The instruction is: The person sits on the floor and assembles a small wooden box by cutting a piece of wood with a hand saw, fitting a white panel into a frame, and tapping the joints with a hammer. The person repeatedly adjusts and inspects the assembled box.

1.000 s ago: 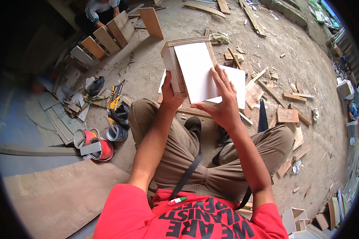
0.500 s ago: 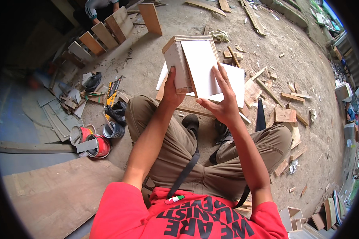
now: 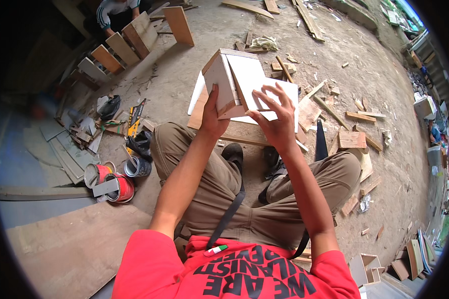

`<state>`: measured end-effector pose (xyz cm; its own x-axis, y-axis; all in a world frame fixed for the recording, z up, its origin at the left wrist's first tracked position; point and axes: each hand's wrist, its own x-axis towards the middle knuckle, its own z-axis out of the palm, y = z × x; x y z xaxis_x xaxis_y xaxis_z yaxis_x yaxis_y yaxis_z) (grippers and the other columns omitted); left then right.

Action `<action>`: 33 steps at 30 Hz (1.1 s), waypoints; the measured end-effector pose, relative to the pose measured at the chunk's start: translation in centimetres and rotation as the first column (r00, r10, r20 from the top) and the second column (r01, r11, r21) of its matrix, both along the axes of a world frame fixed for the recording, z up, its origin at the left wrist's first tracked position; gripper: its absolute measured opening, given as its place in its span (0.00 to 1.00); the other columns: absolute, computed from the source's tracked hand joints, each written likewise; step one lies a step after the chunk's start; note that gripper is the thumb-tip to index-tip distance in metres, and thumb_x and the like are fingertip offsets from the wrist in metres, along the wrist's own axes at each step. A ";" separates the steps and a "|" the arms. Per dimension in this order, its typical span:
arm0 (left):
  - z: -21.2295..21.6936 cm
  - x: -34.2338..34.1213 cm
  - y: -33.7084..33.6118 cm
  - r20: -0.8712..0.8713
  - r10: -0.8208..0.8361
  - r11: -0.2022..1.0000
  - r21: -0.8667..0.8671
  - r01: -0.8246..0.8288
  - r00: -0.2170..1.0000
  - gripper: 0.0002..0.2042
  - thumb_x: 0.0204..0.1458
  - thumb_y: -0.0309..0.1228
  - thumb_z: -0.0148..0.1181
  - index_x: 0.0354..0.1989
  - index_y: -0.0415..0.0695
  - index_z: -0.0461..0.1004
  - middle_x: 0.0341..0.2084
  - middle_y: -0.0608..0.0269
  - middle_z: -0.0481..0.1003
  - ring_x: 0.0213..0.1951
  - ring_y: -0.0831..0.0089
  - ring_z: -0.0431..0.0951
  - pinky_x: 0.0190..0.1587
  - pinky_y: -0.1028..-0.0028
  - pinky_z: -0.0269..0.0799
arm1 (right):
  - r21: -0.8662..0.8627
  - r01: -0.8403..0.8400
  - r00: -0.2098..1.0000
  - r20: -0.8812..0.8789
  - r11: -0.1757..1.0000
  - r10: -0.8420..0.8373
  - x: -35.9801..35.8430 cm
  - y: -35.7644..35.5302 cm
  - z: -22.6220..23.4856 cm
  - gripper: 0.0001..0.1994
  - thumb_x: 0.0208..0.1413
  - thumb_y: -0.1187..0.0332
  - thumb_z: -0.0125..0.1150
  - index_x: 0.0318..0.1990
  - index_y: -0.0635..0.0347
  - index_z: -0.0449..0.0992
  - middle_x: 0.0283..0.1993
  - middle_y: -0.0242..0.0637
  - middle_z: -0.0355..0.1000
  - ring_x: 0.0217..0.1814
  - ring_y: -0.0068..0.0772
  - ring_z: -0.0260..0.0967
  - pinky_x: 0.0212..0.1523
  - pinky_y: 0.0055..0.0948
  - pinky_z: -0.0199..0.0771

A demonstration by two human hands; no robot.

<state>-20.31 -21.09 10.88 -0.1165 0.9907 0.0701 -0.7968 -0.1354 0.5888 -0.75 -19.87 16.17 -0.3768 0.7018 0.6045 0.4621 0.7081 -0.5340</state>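
While the left hand clasps the small wooden box at its near left corner, thumb along the side, the right hand curves over the near right part of the white rectangular panel on the box, thumb and fingers apart; whether they pinch it cannot be told. The panel lies ahead of and between the hands, its long axis running forward, far end leaning left, slightly askew to the box's side; the right hand is nearer. Beneath, a white board juts rightward; beyond, upright planks stand near a co-worker.
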 end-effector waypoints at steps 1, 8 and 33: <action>0.0 0.0 0.1 -0.013 0.022 0.999 -0.030 -0.022 1.000 0.24 0.66 0.49 0.49 0.64 0.47 0.62 0.55 0.62 0.72 0.59 0.68 0.73 0.62 0.62 0.68 | -0.017 -0.018 0.999 -0.030 1.000 0.018 0.0 0.2 -0.4 0.28 0.46 0.59 0.76 0.58 0.50 0.78 0.65 0.41 0.69 0.70 0.47 0.61 0.68 0.46 0.51; 0.5 0.0 0.1 -0.117 0.130 0.978 -0.148 -0.146 0.985 0.26 0.65 0.48 0.52 0.63 0.43 0.63 0.54 0.60 0.72 0.58 0.66 0.72 0.61 0.64 0.68 | -0.062 -0.068 0.994 -0.087 0.996 0.062 -0.9 0.3 -3.0 0.45 0.40 0.56 0.81 0.66 0.59 0.65 0.67 0.47 0.66 0.68 0.48 0.64 0.67 0.46 0.55; 10.4 9.9 2.5 -0.931 -0.278 0.960 -0.260 0.106 0.236 0.35 0.62 0.49 0.51 0.51 0.16 0.63 0.49 0.18 0.70 0.57 0.39 0.73 0.61 0.58 0.66 | -0.432 -0.556 0.474 -0.866 0.710 -0.156 3.0 3.7 -10.0 0.49 0.58 0.52 0.66 0.73 0.59 0.34 0.63 0.48 0.58 0.65 0.39 0.63 0.64 0.38 0.68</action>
<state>-10.37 -18.54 21.30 0.1457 0.9806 -0.1308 0.3665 0.0693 0.9278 2.23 -16.14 6.13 -0.1565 0.9721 0.1745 -0.5390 0.0640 -0.8399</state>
